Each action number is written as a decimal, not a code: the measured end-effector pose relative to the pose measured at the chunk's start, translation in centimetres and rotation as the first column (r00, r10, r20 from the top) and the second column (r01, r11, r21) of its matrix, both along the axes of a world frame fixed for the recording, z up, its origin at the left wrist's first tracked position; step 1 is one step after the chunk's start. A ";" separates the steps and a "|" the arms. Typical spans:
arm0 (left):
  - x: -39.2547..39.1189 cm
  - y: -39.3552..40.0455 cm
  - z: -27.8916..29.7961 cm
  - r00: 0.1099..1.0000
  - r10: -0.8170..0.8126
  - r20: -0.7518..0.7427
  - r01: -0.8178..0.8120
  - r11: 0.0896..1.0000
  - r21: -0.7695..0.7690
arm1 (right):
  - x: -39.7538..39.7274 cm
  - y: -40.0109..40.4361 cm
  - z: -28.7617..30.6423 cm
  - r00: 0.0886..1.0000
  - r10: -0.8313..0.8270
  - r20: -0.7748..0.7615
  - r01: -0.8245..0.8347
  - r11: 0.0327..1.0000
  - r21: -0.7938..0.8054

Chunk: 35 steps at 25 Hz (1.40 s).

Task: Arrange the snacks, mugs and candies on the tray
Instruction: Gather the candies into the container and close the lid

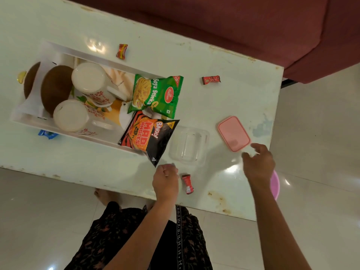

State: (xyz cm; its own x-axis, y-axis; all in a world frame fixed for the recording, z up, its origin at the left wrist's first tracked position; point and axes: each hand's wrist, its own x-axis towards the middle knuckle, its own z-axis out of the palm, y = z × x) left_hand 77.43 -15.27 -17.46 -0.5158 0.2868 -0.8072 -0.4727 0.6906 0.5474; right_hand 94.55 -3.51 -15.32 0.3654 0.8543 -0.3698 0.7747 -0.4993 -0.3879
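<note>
Judging progress from what lies on vs. off the tray (31, 121): approx. half done.

Done: two white floral mugs are seen inside the tray, one at centre (91, 82), one nearer (70, 115). Two brown rounded items (55, 87) are set at the tray's left end; identity not determinable. The green Soya Sticks pkt (157, 94) and the black/orange Bingo pkt (149, 136) lie at the tray's right end, both overhanging the rim onto the counter (224, 106); straightening is judged still needed.

Left: candies are scattered on the counter. One red candy (122, 51) at far side beyond the tray, one (211, 80) to the right of the pkts, one (188, 184) at the near edge. A blue wrapper (47, 134) is seen just beside the tray's near wall, a yellow one (21, 76) at its far-left corner. None is in the tray yet.

An empty clear container (188, 146) sits next to the Bingo pkt; its pink lid (233, 133) lies apart, to the right. Prob. intended for the candies (judgement only).

Left hand (165, 182): fingers curled, just left of the near red candy; whether anything is pinched cannot be told. Right hand (259, 164): fingers apart and relaxed, nothing held, hovering just near of the pink lid.
</note>
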 end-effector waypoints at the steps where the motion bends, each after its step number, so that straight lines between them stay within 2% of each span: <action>1: 0.5 -0.6 0.2 0.986 -0.125 -0.112 0.127 0.992 0.006 | 1.4 0.0 -0.4 0.997 0.009 0.075 -0.009 1.000 -0.008; 2: 1.0 -1.1 0.2 0.952 -0.234 -0.198 0.241 0.971 0.009 | 2.5 -0.2 -0.8 0.993 0.015 0.115 -0.012 0.999 -0.033; 4: 2.0 -1.7 -0.1 0.881 -0.391 -0.267 0.408 0.913 0.012 | 3.7 -1.3 -1.8 0.991 0.067 0.117 -0.057 0.995 -0.086; 7: 3.0 -1.6 -0.9 0.674 -0.668 -0.315 0.648 0.740 -0.181 | 3.1 -4.1 -3.4 0.980 0.179 0.088 -0.177 0.984 -0.034; 9: 3.1 -1.7 -1.4 0.590 -0.739 -0.325 0.714 0.666 -0.218 | 1.8 -6.2 -4.1 0.976 0.202 0.078 -0.204 0.979 0.020; 11: 2.7 -2.1 -1.7 0.567 -0.750 -0.342 0.738 0.646 -0.193 | 0.3 -8.1 -4.3 0.979 0.200 0.049 -0.202 0.979 0.031; 13: 2.0 -2.6 -1.8 0.580 -0.738 -0.343 0.743 0.653 -0.149 | -1.2 -9.7 -4.2 0.971 0.240 -0.002 -0.240 0.971 0.013; 15: 1.3 -2.9 -1.6 0.656 -0.674 -0.340 0.694 0.716 -0.079 | -2.8 -11.1 -3.8 0.957 0.273 -0.101 -0.277 0.960 -0.035; 16: 1.2 -3.0 -1.1 0.706 -0.620 -0.344 0.651 0.759 -0.033 | -3.6 -11.6 -3.4 0.957 0.213 -0.197 -0.231 0.970 -0.073; 17: 1.4 -2.9 -0.5 0.761 -0.552 -0.341 0.595 0.804 0.026 | -4.2 -11.8 -2.8 0.941 0.074 -0.331 -0.122 0.985 -0.125; 18: 1.7 -2.7 0.3 0.817 -0.478 -0.323 0.531 0.842 0.097 | -4.9 -11.8 -2.1 0.874 -0.103 -0.475 0.014 0.982 -0.188; 20: 2.6 -2.0 1.9 0.888 -0.364 -0.281 0.429 0.876 0.222 | -6.0 -11.3 -0.6 0.643 -0.367 -0.672 0.224 0.930 -0.293; 21: 3.0 -1.5 2.6 0.892 -0.351 -0.284 0.423 0.870 0.254 | -6.4 -10.9 0.0 0.574 -0.406 -0.711 0.270 0.914 -0.304; 22: 3.2 -1.0 3.3 0.882 -0.365 -0.297 0.444 0.855 0.269 | -6.7 -10.4 0.6 0.555 -0.403 -0.728 0.280 0.914 -0.292; 27: 2.8 -1.1 4.4 0.862 -0.427 -0.274 0.500 0.806 0.316 | -8.2 -7.4 2.2 0.785 -0.085 -0.614 0.053 0.996 -0.070; 30: 0.6 -4.0 3.7 0.898 -0.321 -0.300 0.408 0.865 0.293 | -9.3 -5.1 1.8 0.878 0.178 -0.445 -0.147 0.984 0.103; 32: -2.9 -6.0 2.3 0.903 -0.229 -0.364 0.307 0.936 0.173 | -9.9 -3.8 1.4 0.893 0.313 -0.323 -0.281 0.949 0.141; 35: -10.5 -7.9 0.6 0.851 -0.096 -0.517 0.108 0.994 -0.006 | -10.3 -2.2 0.9 0.868 0.425 -0.257 -0.407 0.905 0.121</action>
